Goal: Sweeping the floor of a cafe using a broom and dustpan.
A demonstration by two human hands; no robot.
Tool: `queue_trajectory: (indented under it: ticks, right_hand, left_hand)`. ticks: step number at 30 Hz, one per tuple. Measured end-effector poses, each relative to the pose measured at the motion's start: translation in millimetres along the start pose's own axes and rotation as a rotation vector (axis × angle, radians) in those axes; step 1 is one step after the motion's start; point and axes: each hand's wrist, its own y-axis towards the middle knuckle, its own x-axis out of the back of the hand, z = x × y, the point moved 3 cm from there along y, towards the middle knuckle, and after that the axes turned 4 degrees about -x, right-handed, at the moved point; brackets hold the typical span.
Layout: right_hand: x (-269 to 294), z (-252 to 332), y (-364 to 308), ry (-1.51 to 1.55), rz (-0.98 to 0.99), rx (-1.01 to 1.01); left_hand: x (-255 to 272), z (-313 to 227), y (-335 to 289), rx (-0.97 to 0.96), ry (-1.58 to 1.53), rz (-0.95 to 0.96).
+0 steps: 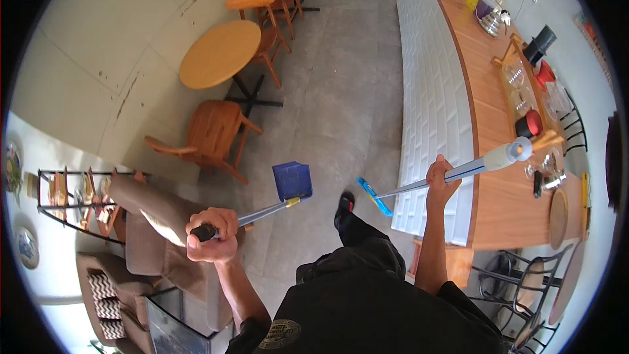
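Observation:
My left hand [213, 235] is wrapped round the black-tipped handle of a long-handled dustpan. The dustpan's blue pan [292, 181] hangs at the far end of its grey pole, over or on the grey floor; whether it touches cannot be told. In my right hand [443, 182] is the pole of a broom, gripped below its thick whitish upper end. That upper end [501, 157] points right, over the wooden counter. The bright blue broom head [375, 197] is low by the floor, right of the pan and close to my black shoe [346, 202].
To the right runs a wooden counter [495, 219] with a white tiled front [432, 111], glass vessels and a wooden rack on top. Wooden chairs [213, 130] and a round table [220, 54] line the left wall. A brown sofa [141, 242] and metal-framed chairs [524, 282] flank me.

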Motion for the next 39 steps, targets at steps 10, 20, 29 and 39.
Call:
queue_trajectory:
  ticks: [10, 20, 29, 39]
  right_hand:
    - [-72, -48, 173, -0.475, -0.001, -0.065]
    - [-129, -96, 310, -0.632, -0.052, -0.186]
    - [-201, -133, 442, -0.661, -0.139, -0.353]
    - [-290, -148, 568, -0.459, -0.38, -0.326]
  left_hand:
    - [-42, 110, 167, 0.066, 0.009, 0.025]
    - [-43, 248, 323, 0.057, -0.139, 0.105]
    - [-55, 415, 478, 0.138, -0.246, 0.057]
    - [-97, 529, 637, 0.169, -0.182, 0.219]
